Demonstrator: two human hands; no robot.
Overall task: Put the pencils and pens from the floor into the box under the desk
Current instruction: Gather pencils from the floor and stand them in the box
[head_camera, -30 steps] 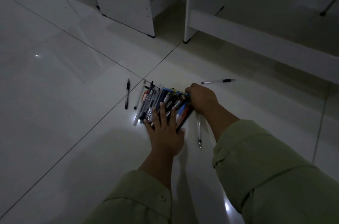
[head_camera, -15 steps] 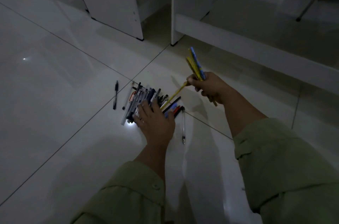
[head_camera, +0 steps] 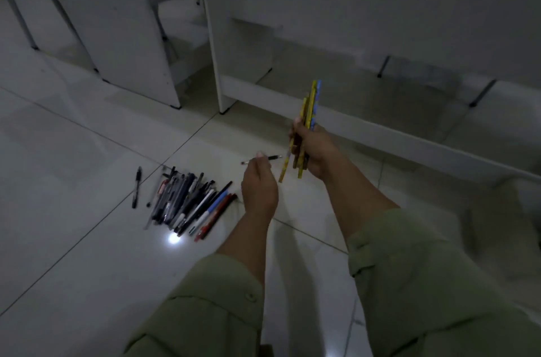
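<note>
My right hand (head_camera: 317, 152) grips a bundle of yellow and blue pencils (head_camera: 310, 105), held upright above the floor in front of the white desk (head_camera: 222, 34). My left hand (head_camera: 259, 187) hovers right of the pile of pens (head_camera: 187, 198), fingers loosely curled, with nothing plainly in it. A thin pen with a black cap (head_camera: 273, 157) lies on the tiles just past its fingertips. One black pen (head_camera: 136, 187) lies alone, left of the pile. No box is plainly visible under the desk.
The desk's low front rail (head_camera: 409, 140) runs along the floor to the right. A second white panel (head_camera: 131, 34) stands to the left, with metal chair legs (head_camera: 17, 14) behind it. The glossy white tiles show a light glare (head_camera: 173, 238).
My right hand picked several pencils out of the pile and lifted them up and right. My left hand came off the pile and rose. The view tilted up towards the desk.
</note>
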